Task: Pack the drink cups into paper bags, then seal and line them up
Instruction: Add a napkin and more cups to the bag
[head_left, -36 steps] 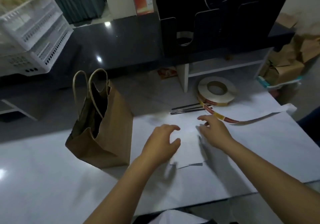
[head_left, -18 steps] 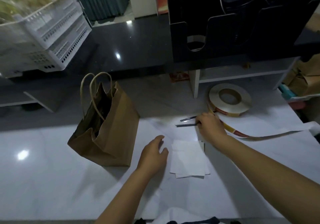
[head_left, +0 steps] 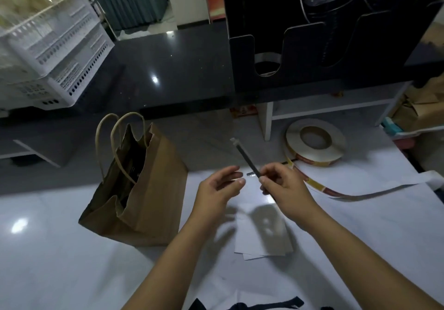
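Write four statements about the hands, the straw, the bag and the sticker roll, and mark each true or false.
1. The right hand pinches a dark straw. True.
2. The brown paper bag lies flat and sealed. False: it stands upright with its top open.
3. The left hand grips the bag. False: it is relaxed, holds nothing and is apart from the bag.
4. The sticker roll lies flat on the white table, right of the bag. True.

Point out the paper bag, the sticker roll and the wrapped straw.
paper bag (head_left: 155, 189): head view, its brown side face.
sticker roll (head_left: 338, 139): head view, its pale top face.
wrapped straw (head_left: 246, 157): head view, its dark shaft.
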